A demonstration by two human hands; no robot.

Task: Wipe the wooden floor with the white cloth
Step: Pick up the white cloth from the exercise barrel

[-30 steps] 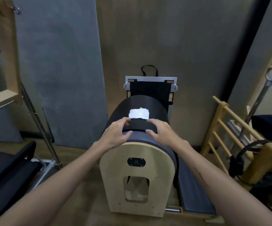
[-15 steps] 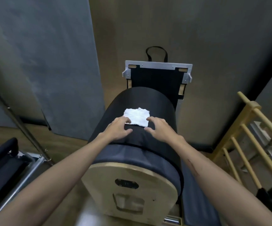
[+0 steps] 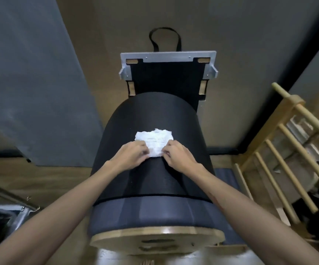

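Resting on the crown of a black padded arched barrel with a pale wooden end panel (image 3: 154, 119), the crumpled white cloth (image 3: 154, 140) lies flat, well above the brown wooden floor (image 3: 40, 178). Left hand (image 3: 131, 153) and right hand (image 3: 179, 155) both meet its near edge, fingers curled onto the fabric in what reads as a pinch from either side. Judgement: the cloth is light, soft and limp; it will bunch and sag when lifted, with no breakage risk. Best hold is a gathered handful near the middle, not one corner. A wooden ladder frame (image 3: 281, 146) stands to the right. Wiping not yet begun.
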